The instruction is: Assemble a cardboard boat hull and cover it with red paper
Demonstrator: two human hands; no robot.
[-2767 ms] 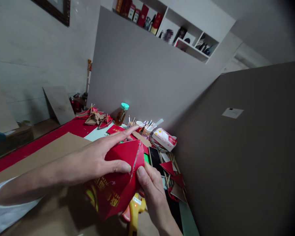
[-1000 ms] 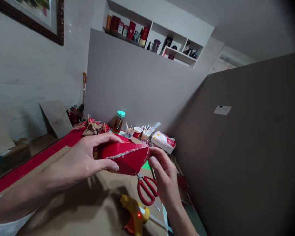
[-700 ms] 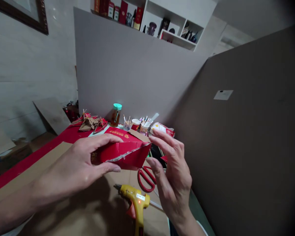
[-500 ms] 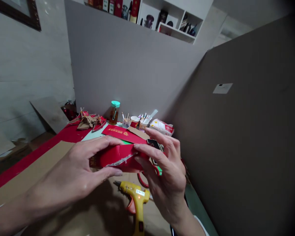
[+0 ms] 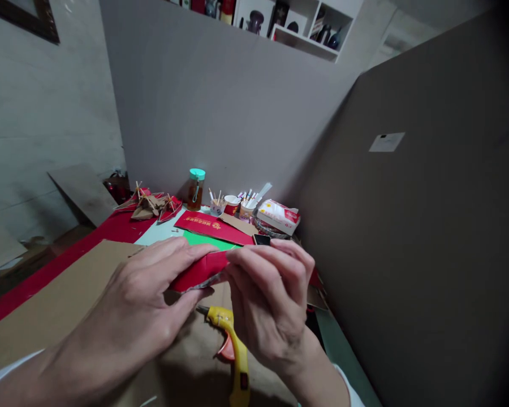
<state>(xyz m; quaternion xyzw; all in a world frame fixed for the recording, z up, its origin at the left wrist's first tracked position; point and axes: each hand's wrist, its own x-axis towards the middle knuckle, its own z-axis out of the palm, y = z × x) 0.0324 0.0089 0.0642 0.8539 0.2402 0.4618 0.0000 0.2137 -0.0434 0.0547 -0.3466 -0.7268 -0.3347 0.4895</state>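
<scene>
Between my two hands is a folded piece of red cardboard (image 5: 201, 271) with a rough, pale edge along its lower side. My left hand (image 5: 152, 288) grips its left end, thumb below and fingers above. The fingers of my right hand (image 5: 271, 294) are pinched together at its right end and cover that part. Just beneath the hands lies a yellow hot glue gun (image 5: 238, 362) with an orange trigger, its nozzle pointing left. My right hand partly hides its body.
Brown cardboard (image 5: 80, 282) covers much of the table. Behind the hands lie a printed red card (image 5: 212, 227), green paper (image 5: 206, 242) and a phone (image 5: 262, 240). Farther back stand a bottle (image 5: 195, 192), cups of pens (image 5: 246, 210), a tissue pack (image 5: 279, 215) and small stick-and-cardboard models (image 5: 150, 206).
My right hand has moved left along the red cardboard and its fingers have closed together. The cardboard has turned, showing less of its face. The view has shifted slightly.
</scene>
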